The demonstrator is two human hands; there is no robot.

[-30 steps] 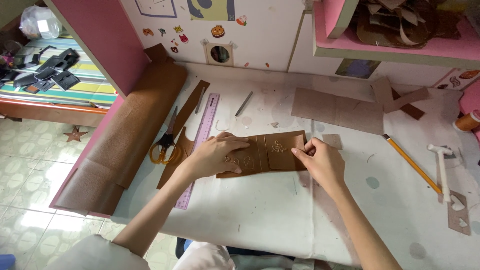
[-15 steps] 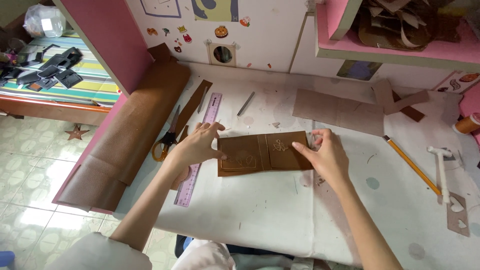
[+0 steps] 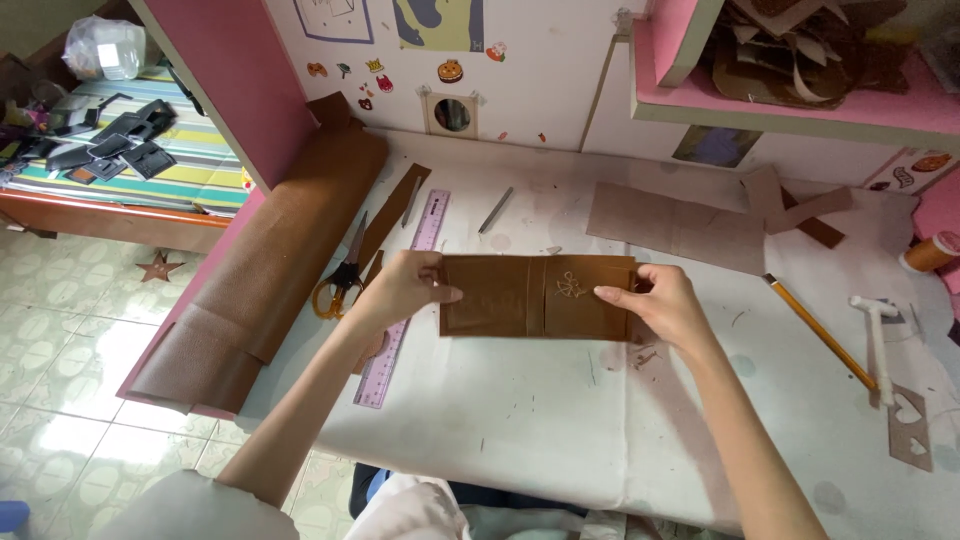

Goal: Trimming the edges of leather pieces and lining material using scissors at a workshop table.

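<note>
A flat brown leather wallet piece [image 3: 535, 297] with a stamped motif near its middle is held level just above the white table [image 3: 520, 420]. My left hand [image 3: 405, 287] pinches its left edge, thumb on top. My right hand [image 3: 655, 300] grips the right edge, with the index finger stretched over the surface towards the motif. The piece looks like two panels joined at a centre fold.
A pink ruler [image 3: 405, 300], scissors [image 3: 340, 280] and a leather strip [image 3: 392, 212] lie at the left, beside a large brown leather roll [image 3: 265, 270]. Brown sheets [image 3: 675, 226] lie behind; a yellow pencil [image 3: 820, 330], white hammer [image 3: 878, 345] and heart-cut scrap [image 3: 910, 428] lie right.
The leather piece has been lifted off the scissors and ruler area, turned square and brought to the middle. Both hands moved from pressing on it to holding its two ends.
</note>
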